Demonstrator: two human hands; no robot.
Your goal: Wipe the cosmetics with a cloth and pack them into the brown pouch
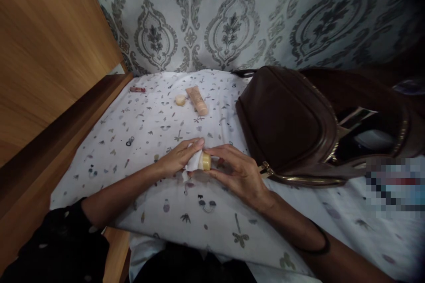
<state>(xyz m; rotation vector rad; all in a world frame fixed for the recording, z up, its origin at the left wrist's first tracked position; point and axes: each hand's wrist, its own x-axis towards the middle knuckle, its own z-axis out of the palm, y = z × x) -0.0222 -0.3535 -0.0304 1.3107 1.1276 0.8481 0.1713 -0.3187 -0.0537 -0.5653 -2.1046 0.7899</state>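
My left hand (181, 157) is closed on a crumpled white tissue (195, 161), pressing it against one end of a small jar. The jar's yellow part (206, 162) shows between my two hands, and the rest of it is covered by the tissue. From the other side, my right hand (241, 174) pinches the small jar between thumb and fingers. Both hands are just above the patterned white sheet. Farther back lie a small pale-lidded jar (180, 100) and a peach squeeze tube (197, 101).
A large dark brown bag (282, 115) with gold zippers lies unzipped at the right, with things inside. A small red tube (137, 89) lies at the far left of the sheet (109, 154). Wooden panelling (49, 22) borders the left, and a patterned curtain (229, 22) hangs behind.
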